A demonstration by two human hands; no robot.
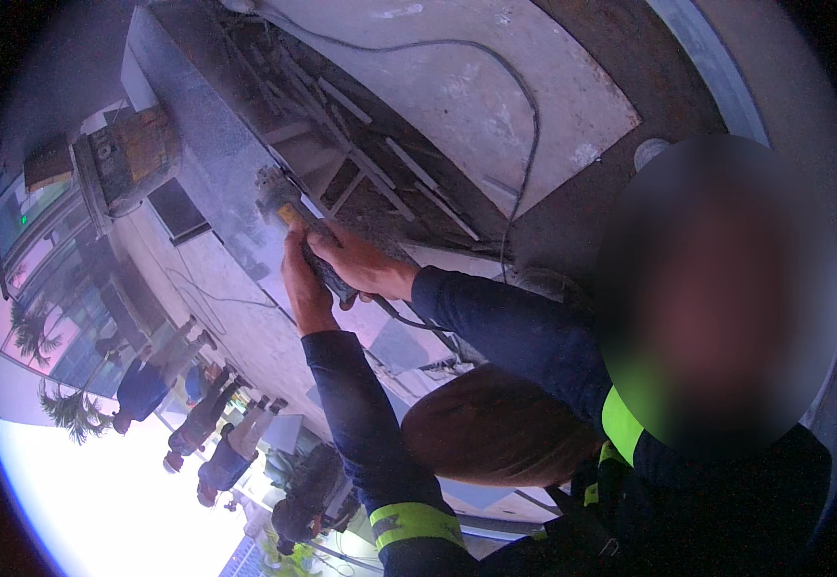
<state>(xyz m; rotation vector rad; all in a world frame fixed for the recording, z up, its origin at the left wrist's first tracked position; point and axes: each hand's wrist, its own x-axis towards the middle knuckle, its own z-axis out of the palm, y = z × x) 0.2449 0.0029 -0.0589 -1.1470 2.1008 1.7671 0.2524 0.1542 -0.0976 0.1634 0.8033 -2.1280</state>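
My left hand (306, 287) and my right hand (366, 262) are both closed around the body of an angle grinder (274, 195). Its metal head points away from me, against or just above the edge of a long pale grey slab (197, 111); whether it touches, I cannot tell. Haze hangs around the grinder's head, and its disc is not clearly visible. A black power cord (394, 313) trails from the rear of the tool beneath my right forearm. Both arms wear dark sleeves, with a bright yellow-green band on the left one. Below them bulges a rounded brown cloth shape (495, 423).
Long narrow strips (370, 163) lie in a debris-filled gap beside the slab. A grey cable (524, 87) curves over a pale, stained board (572, 115). Several people (144, 385) appear at lower left, heads downward in the picture. A worn box-like object (135, 149) stands at upper left.
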